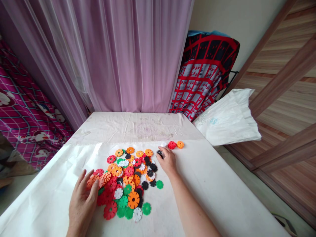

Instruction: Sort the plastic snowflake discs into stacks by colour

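Note:
Notched plastic discs in red, orange, green, white and black lie in a loose pile on the white-covered table [195, 197]. At the pile's left edge my left hand [84, 196] has its fingers apart, beside red and orange discs [105, 179]. My right hand [168, 159] is at the pile's upper right, its thumb and forefinger around a black disc [159, 152]. Just beyond it a white disc piece [164, 144], a red one [172, 144] and an orange one [180, 144] sit in a row. A green disc [159, 184] lies near my right wrist.
A white bag [229, 118] hangs over the table's right edge. Purple curtains [138, 59] are behind the table. Patterned cloths hang at the left [29, 121] and at the back right [197, 75]. Wooden doors [283, 98] stand at the right.

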`<state>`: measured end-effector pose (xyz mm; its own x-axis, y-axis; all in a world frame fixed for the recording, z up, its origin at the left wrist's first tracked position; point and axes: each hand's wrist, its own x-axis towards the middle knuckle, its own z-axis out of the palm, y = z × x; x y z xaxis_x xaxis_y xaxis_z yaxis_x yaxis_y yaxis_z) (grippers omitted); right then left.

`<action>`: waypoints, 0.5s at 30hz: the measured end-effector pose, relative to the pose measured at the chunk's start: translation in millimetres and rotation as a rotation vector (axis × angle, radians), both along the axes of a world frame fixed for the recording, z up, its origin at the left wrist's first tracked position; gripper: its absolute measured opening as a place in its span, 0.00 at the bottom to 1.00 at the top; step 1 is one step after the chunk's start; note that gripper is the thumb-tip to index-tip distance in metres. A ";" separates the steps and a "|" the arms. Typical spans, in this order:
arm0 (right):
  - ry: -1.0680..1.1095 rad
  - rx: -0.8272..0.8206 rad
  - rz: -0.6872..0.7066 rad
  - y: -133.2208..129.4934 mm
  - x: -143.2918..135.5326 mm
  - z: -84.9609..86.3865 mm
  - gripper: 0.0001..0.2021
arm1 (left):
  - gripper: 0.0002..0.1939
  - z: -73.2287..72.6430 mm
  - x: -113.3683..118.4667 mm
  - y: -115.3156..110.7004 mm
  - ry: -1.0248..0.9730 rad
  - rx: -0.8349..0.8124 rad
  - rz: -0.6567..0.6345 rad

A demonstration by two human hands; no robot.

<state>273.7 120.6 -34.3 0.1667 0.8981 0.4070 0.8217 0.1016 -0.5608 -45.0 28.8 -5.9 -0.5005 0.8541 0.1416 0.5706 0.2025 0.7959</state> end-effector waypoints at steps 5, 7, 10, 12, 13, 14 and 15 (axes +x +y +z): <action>0.018 0.008 -0.003 -10.1 7.6 -5.5 0.17 | 0.28 -0.6 -0.2 1.2 -0.006 0.006 0.009; 0.000 -0.003 0.013 -11.7 8.0 -6.3 0.17 | 0.28 -1.1 -0.1 1.8 -0.009 0.005 0.012; -0.008 -0.055 0.099 -11.3 14.6 -2.8 0.21 | 0.28 -1.2 0.7 2.4 -0.016 -0.001 0.022; -0.007 -0.127 0.206 -9.2 24.5 5.1 0.26 | 0.29 -0.6 1.4 2.4 -0.011 -0.007 0.018; -0.019 -0.173 0.269 -7.3 30.3 10.8 0.28 | 0.28 -0.1 1.6 2.3 -0.008 -0.007 0.013; -0.045 -0.223 0.333 -4.7 35.7 17.4 0.31 | 0.28 0.5 1.7 2.2 -0.008 -0.006 0.009; -0.087 -0.269 0.393 -1.4 40.3 24.5 0.32 | 0.27 1.2 1.8 2.1 -0.009 -0.003 0.011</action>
<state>314.0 119.2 -9.8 -0.2309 0.9615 0.1489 0.7953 0.2747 -0.5404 -43.2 30.9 -4.7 -0.5110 0.8491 0.1339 0.5609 0.2113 0.8005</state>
